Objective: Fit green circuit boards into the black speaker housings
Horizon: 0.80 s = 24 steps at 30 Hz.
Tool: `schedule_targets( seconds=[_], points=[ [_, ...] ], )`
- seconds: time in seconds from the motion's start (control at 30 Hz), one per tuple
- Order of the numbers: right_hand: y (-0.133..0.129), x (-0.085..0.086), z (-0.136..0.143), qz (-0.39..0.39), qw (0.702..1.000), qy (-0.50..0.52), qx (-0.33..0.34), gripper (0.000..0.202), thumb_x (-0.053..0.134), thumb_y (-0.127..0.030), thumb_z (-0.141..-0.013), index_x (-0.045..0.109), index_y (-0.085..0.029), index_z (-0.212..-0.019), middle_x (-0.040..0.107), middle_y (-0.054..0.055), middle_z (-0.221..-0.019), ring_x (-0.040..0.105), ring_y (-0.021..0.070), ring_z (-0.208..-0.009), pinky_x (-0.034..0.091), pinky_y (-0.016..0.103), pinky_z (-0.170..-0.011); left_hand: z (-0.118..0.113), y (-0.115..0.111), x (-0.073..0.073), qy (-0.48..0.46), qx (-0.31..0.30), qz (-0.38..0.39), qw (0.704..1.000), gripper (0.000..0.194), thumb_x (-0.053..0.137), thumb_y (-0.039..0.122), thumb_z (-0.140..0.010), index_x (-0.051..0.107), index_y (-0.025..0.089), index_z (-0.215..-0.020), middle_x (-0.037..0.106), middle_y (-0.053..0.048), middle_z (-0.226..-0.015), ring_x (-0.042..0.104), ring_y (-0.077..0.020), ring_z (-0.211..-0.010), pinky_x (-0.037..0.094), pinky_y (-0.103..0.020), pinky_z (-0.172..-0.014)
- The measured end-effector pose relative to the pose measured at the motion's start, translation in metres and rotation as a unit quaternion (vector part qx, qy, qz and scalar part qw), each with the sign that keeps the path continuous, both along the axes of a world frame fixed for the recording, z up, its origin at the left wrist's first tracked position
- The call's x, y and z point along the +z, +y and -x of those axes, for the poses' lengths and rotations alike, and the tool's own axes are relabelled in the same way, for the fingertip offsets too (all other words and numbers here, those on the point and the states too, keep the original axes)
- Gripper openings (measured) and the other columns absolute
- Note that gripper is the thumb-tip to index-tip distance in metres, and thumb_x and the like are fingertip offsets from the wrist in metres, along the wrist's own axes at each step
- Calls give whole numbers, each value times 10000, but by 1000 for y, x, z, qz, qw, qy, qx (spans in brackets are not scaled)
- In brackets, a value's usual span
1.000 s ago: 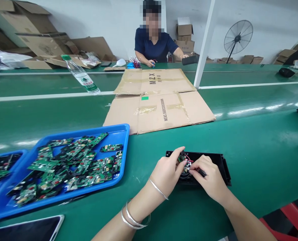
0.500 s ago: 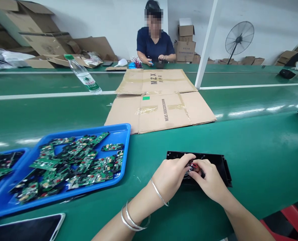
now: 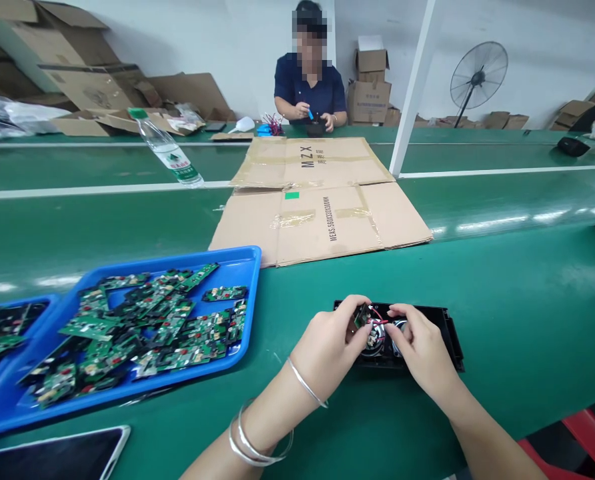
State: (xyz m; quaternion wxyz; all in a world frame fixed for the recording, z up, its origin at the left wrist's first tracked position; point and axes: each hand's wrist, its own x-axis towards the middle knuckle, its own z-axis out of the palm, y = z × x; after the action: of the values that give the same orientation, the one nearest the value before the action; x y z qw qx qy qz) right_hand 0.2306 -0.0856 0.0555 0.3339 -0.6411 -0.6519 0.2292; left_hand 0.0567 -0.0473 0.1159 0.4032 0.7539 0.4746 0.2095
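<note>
A black housing (image 3: 440, 327) lies on the green table, with round silver-rimmed speakers inside it. My left hand (image 3: 335, 343) is over its left part, thumb and fingers closed on a small green circuit board (image 3: 361, 316). Red wires (image 3: 377, 319) run from the board towards my right hand (image 3: 422, 347), which is over the middle of the housing. The thumb and fingertips of my right hand are bent close together by the wires and the right speaker; whether they pinch a wire is too small to tell.
A blue tray (image 3: 254, 293) of circuit boards is at the left, above a phone (image 3: 52, 457). Flattened cardboard (image 3: 322, 217) lies ahead. Beyond are a tilted water bottle (image 3: 175, 160) and a person (image 3: 310, 87) holding a blue object.
My hands have moved apart, uncovering the speakers, the red wires and the board in my left hand. The person opposite has raised the blue object.
</note>
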Motion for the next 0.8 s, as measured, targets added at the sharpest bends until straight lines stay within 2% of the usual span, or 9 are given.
schedule_targets(
  seconds=[0.1,0.17,0.27,0.33,0.4,0.47,0.63,0.8],
  points=[
    [1,-3,0,34,999,-22,2,270,459,-258,-850,527,-190,-1103,627,36,-815,514,128,-534,426,257,-510,0,2,-1,-38,13,63,997,167,461,281,-828,456,217,-983,566,48,-547,646,-188,-568,480,-257,-522],
    [1,0,-4,43,998,41,-9,216,470,-252,-841,554,-181,-1027,623,35,-771,535,129,-558,436,244,-515,0,3,-3,-63,26,97,993,164,472,298,-821,426,224,-959,569,52,-546,654,-193,-576,487,-261,-525],
    [2,7,-13,63,983,169,-28,185,530,-324,-830,594,-168,-905,624,46,-772,566,132,-604,451,225,-524,-2,4,-6,-92,49,120,987,204,490,323,-814,390,227,-963,590,40,-577,661,-207,-600,485,-267,-518],
    [2,10,-16,90,975,205,8,194,557,-343,-822,630,-171,-875,626,41,-766,571,133,-610,444,219,-510,-4,5,-8,-96,63,110,987,214,490,323,-818,386,224,-977,583,41,-569,656,-209,-592,469,-265,-507],
    [2,12,-15,90,976,189,65,166,570,-318,-821,663,-182,-845,632,41,-783,575,137,-634,442,225,-522,-6,4,-9,-76,69,85,991,201,480,298,-826,397,220,-992,564,50,-542,641,-204,-569,443,-257,-496],
    [0,11,-11,44,984,144,94,135,571,-275,-826,674,-187,-811,632,42,-792,569,142,-662,442,241,-555,-8,3,-10,-39,59,56,996,194,471,267,-832,417,217,-1012,549,56,-525,620,-194,-544,406,-245,-482],
    [-3,6,0,-104,988,33,105,128,519,-170,-866,630,-178,-802,611,31,-736,540,151,-695,432,278,-625,-11,-1,-10,39,24,7,999,251,456,211,-850,444,210,-1101,512,66,-507,553,-168,-480,334,-230,-459],
    [-4,0,0,-149,979,-36,137,167,472,-151,-897,609,-173,-803,595,35,-749,513,147,-694,406,277,-617,-12,-2,-10,90,-8,-19,996,275,465,210,-866,446,198,-1141,519,58,-522,539,-172,-486,316,-231,-462]
  ],
)
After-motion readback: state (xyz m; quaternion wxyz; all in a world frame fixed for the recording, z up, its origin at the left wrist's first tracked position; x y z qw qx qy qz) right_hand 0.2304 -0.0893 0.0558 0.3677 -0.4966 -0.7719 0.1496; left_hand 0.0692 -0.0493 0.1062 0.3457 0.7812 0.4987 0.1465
